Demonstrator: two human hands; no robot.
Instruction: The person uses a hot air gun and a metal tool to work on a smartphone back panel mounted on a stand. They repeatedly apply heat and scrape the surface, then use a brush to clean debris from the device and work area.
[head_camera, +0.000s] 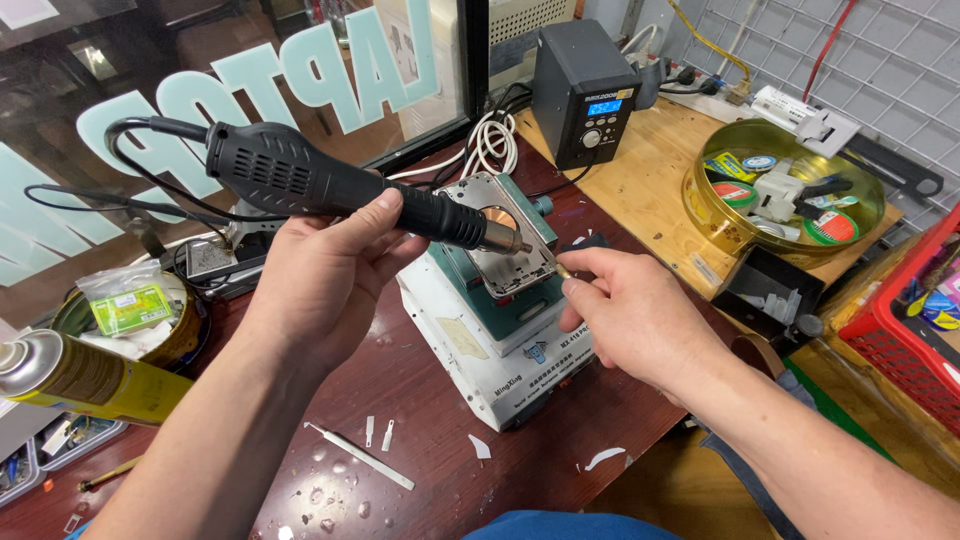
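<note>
left hand (320, 265) gripping black hot-air gun (330, 185), nozzle over silver phone frame (508, 238) clamped on white-green fixture (490, 340); right hand (625, 315) pinching thin tool at frame edge — risk: fingers near hot nozzle, burn/overheat if it lingers.

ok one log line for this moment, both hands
left hand: grips black hot air gun, nozzle over phone frame | right hand: fingers pinch small tool at frame edge | frame on white-green heating stand
</note>
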